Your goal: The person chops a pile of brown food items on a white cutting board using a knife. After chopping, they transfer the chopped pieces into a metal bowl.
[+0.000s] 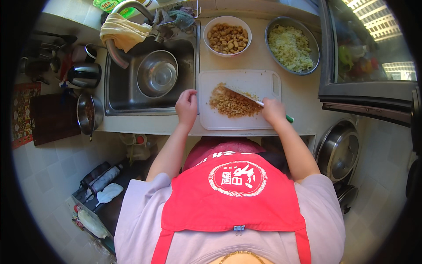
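My right hand [274, 111] grips a kitchen knife [245, 95] by its handle, whose green end shows behind the hand. The blade lies across a heap of finely chopped light-brown food [227, 104], perhaps tofu, and hides part of it. Beneath is a white plastic cutting board [214, 123] with a slot handle at its right side. Between the sink and the board's left edge, my left hand [187, 107] is loosely curled, and nothing shows in it.
A white bowl of brown cubes [228, 37] and a metal basin of chopped pale-green vegetable [291, 48] stand behind the board. At left, a steel bowl [157, 74] sits in the sink [123, 99] under a cloth-draped faucet [117, 54]. An open window sash [366, 92] juts in at right.
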A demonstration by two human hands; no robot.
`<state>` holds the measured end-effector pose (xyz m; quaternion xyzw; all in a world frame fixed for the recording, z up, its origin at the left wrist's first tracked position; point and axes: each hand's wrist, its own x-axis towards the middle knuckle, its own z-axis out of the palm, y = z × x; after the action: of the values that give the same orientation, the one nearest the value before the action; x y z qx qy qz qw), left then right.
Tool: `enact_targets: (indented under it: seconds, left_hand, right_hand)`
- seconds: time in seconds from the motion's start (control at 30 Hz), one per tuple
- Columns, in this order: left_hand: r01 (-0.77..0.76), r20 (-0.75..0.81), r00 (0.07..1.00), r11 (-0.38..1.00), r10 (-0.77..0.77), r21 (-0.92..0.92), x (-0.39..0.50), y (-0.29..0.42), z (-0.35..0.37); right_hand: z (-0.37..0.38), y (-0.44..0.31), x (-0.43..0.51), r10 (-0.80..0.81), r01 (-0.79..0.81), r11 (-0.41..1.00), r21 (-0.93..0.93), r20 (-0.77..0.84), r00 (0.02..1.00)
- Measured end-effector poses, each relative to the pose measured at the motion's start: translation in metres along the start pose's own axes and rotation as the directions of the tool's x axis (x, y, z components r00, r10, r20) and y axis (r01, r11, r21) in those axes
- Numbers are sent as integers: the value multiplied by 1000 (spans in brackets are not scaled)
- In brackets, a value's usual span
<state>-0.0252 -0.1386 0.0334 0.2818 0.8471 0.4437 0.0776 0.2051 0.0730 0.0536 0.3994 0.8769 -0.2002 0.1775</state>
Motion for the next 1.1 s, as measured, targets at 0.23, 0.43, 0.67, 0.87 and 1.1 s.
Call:
enact_targets:
  seconds: [0.23, 0.43, 0.67, 0.87, 1.1]
  left_hand:
    - [-16, 10, 1000, 993, 17, -114, 11, 10, 16]
    - [-130, 41, 990, 987, 135, -96, 19, 35, 30]
    - [-243, 101, 965, 970, 241, 6, 43, 21, 62]
    - [-214, 137, 972, 962, 192, 168, 30, -6, 69]
    - [-25, 15, 1000, 999, 26, -25, 30, -21, 51]
  right_hand:
    - [6, 4, -37, 41, -29, 983, 180, -62, 997]
    - [16, -37, -40, -87, 83, 994, 70, 51, 995]
    - [28, -68, -26, -138, 135, 990, 44, 78, 987]
    - [47, -69, -16, -108, 105, 994, 31, 108, 988]
    - [30, -50, -19, -107, 93, 988, 126, 106, 989]
